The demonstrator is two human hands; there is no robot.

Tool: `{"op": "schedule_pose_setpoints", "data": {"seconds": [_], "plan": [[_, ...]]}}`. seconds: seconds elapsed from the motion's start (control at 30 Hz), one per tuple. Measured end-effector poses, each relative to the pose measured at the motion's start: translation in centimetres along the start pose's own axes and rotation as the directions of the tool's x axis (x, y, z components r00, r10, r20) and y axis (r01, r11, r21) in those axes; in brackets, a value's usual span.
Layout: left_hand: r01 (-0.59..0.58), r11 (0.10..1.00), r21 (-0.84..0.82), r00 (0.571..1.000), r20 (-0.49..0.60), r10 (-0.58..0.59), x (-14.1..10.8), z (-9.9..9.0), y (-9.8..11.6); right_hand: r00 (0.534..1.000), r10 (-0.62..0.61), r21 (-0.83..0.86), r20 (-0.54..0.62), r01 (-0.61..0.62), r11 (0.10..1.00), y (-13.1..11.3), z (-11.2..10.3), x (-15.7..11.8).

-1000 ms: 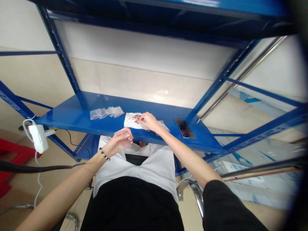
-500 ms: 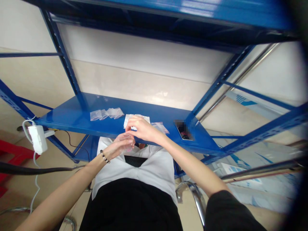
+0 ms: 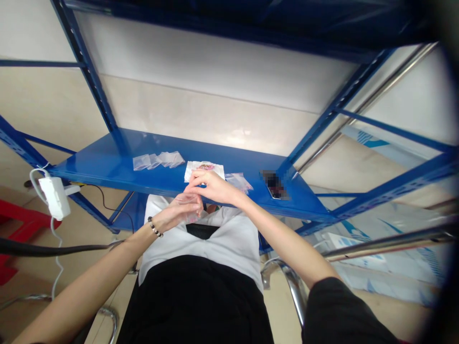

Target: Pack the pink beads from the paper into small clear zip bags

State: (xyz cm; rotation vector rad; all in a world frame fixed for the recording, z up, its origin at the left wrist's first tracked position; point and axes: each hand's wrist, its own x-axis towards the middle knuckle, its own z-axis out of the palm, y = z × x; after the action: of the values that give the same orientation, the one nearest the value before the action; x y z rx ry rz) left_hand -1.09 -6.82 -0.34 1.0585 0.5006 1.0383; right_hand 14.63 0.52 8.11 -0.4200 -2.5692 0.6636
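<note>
Head view: clear bag (image 3: pixel 188 200) in grip of left hand (image 3: pixel 177 211), right hand (image 3: pixel 211 187), its own hold unclear, just above.

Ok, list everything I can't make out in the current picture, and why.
All in the head view:
Whatever the right hand may pinch: hidden by its own fingers.
What the clear bag in the left hand holds: blurred, partly behind the thumb.
Exact shape of the small pieces on the white sheet: too small.
The phone-like object's face: pixelated.
The rest of the upper shelf: cut off by the top edge.
</note>
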Motion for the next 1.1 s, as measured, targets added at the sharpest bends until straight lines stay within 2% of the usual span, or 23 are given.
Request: {"op": "schedule_pose_setpoints", "data": {"seconds": [0.17, 0.3, 0.43, 0.57, 0.63, 0.7, 0.9, 1.03, 1.1], "plan": [[-0.002, 0.993, -0.121, 0.998, -0.064, -0.006, 1.0, 0.0, 0.6, 0.965, 0.152, 0.097, -0.214, -0.134, 0.986, 1.5, -1.5, -0.7], [-0.011, 0.987, -0.158, 0.999, -0.054, 0.002, 0.7, 0.5, 0.7, 0.915, 0.240, 0.133, -0.325, -0.206, 0.969, 1.3, -1.3, -2.3], [0.014, 0.999, -0.039, 0.998, -0.055, -0.016, -0.1, 0.6, 0.2, 0.852, 0.317, 0.188, -0.417, -0.260, 0.947, 2.1, -0.7, -3.7], [0.169, 0.981, 0.098, 0.979, -0.137, -0.154, 0.0, -0.5, -1.0, 0.801, 0.368, 0.184, -0.473, -0.319, 0.930, 4.6, -0.5, -4.2], [0.267, 0.957, 0.113, 0.953, -0.181, -0.244, 0.4, -1.2, -1.5, 0.795, 0.376, 0.189, -0.476, -0.325, 0.927, 5.8, -0.5, -4.1], [0.316, 0.943, 0.103, 0.937, -0.190, -0.293, 0.9, -1.6, -1.8, 0.797, 0.383, 0.188, -0.467, -0.334, 0.924, 6.7, -0.5, -3.9], [0.196, 0.980, 0.026, 0.973, -0.129, -0.191, 1.5, -1.0, -1.1, 0.789, 0.380, -0.017, -0.482, -0.442, 0.897, 8.9, -1.1, -2.6], [0.163, 0.986, 0.046, 0.975, -0.161, -0.154, 0.6, -0.4, -0.7, 0.819, 0.449, -0.163, -0.357, -0.528, 0.833, 10.5, -0.2, -1.7], [0.139, 0.988, 0.063, 0.976, -0.179, -0.126, 0.3, -0.6, -0.5, 0.808, 0.507, -0.214, -0.300, -0.575, 0.790, 11.1, 0.7, -1.0]]}}
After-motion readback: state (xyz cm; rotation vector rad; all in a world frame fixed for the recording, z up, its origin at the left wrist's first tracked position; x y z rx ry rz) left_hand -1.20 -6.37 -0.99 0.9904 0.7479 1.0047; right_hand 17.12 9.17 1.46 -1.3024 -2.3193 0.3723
